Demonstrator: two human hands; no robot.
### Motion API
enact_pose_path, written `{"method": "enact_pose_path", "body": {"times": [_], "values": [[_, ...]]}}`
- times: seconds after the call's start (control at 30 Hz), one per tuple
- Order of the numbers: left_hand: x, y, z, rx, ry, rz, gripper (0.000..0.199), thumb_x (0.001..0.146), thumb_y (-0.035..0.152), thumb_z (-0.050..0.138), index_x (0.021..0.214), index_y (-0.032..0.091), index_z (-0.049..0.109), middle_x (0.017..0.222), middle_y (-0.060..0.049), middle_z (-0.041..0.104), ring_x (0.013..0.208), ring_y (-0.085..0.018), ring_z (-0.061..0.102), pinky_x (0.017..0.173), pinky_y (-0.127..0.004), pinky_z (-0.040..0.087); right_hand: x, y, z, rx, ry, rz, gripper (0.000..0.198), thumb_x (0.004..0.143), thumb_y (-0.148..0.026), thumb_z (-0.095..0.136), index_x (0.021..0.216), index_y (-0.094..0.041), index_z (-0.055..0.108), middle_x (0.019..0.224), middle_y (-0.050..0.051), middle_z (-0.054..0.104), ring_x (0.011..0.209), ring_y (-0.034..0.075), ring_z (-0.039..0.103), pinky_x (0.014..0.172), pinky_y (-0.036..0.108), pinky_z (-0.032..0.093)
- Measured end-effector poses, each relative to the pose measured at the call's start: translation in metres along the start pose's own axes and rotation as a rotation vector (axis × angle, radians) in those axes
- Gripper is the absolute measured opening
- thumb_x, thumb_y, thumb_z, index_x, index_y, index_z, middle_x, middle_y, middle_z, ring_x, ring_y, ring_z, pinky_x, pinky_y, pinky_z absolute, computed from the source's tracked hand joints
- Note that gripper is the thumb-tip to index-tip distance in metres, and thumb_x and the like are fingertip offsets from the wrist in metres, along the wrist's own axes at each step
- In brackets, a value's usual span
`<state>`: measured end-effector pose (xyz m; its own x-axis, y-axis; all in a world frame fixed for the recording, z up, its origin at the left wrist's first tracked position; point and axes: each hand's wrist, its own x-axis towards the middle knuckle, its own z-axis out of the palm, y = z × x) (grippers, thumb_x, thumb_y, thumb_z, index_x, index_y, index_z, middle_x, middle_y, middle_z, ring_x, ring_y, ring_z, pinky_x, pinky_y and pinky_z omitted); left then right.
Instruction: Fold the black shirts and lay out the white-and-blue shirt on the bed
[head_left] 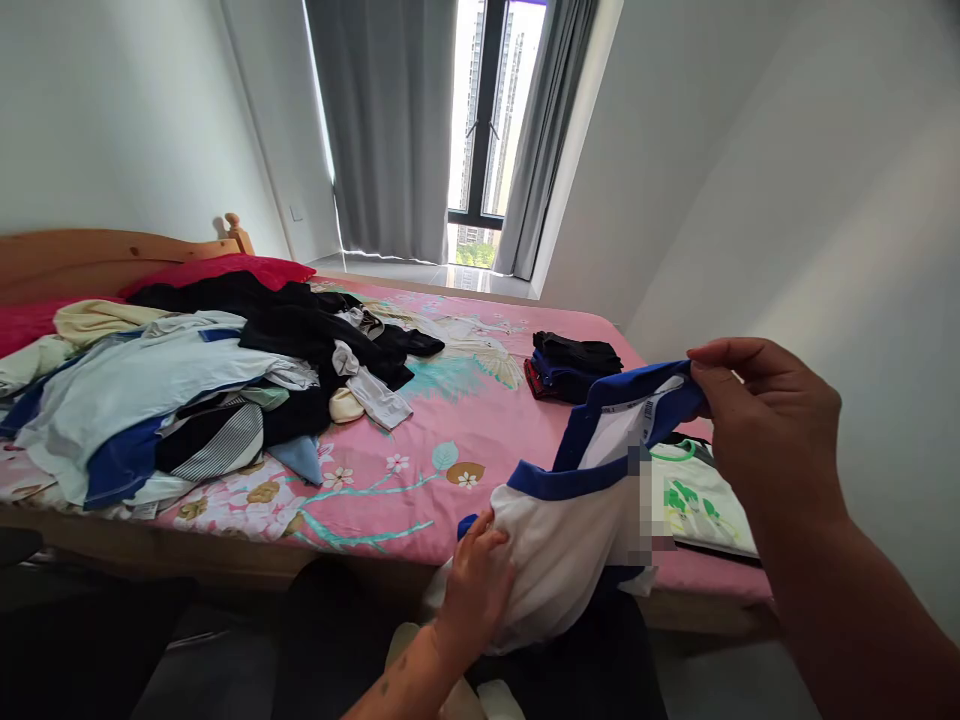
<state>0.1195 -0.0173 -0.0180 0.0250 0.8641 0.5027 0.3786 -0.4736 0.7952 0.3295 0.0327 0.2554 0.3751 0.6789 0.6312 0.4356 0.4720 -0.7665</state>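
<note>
A white polo shirt [555,535] with a blue collar hangs in front of me over my lap, its collar spread apart. My right hand [776,415] is raised and pinches one end of the blue collar between thumb and fingers. Lower down, my left hand [480,575] has its fingers curled on the shirt's shoulder, near a bit of blue trim. Part of the shirt front is blurred out by a pixelated patch. Behind the shirt, on the bed's right side, lies a folded white T-shirt [716,500] with a green print, partly covered by my right hand and the collar.
A loose heap of clothes [165,390] covers the left of the pink flowered bed [442,480]. A folded stack of dark clothes [574,362] sits at the right. Red pillows [247,266] lie by the wooden headboard [112,245]. Grey curtains [390,130] flank the window.
</note>
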Motion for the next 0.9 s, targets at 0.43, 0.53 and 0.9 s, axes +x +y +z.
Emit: {"method": "enact_pose_path", "body": {"times": [0.43,0.53,0.9], "values": [[0.009,0.001,-0.025,0.046,0.036,0.077,0.016,0.073,0.009,0.048,0.085,0.020,0.052,0.101,-0.007,0.054,0.100,-0.022,0.053,0.086,-0.037,0.046,-0.008,0.002,-0.010,0.074,0.052,0.043,0.012,0.073,-0.026,0.068,0.081,-0.018,0.065,0.065,-0.001,0.057,0.052,0.009,0.053,0.045,0.021,0.047],[0.012,0.000,-0.024,0.156,0.018,0.111,0.023,0.071,0.017,0.063,0.089,0.020,0.048,0.105,-0.008,0.052,0.102,-0.024,0.051,0.088,-0.040,0.045,-0.011,0.000,-0.014,0.081,0.057,0.065,0.010,0.072,-0.023,0.068,0.081,-0.018,0.065,0.064,-0.002,0.057,0.050,0.008,0.052,0.045,0.019,0.046],[0.043,0.023,-0.069,0.404,0.110,0.148,0.006,0.075,0.016,0.056,0.077,0.022,0.057,0.102,-0.006,0.059,0.101,-0.025,0.054,0.090,-0.041,0.041,-0.006,0.035,-0.038,0.078,0.224,0.151,0.014,0.070,-0.025,0.069,0.081,-0.018,0.066,0.069,-0.001,0.059,0.056,0.008,0.056,0.055,0.021,0.053]]}}
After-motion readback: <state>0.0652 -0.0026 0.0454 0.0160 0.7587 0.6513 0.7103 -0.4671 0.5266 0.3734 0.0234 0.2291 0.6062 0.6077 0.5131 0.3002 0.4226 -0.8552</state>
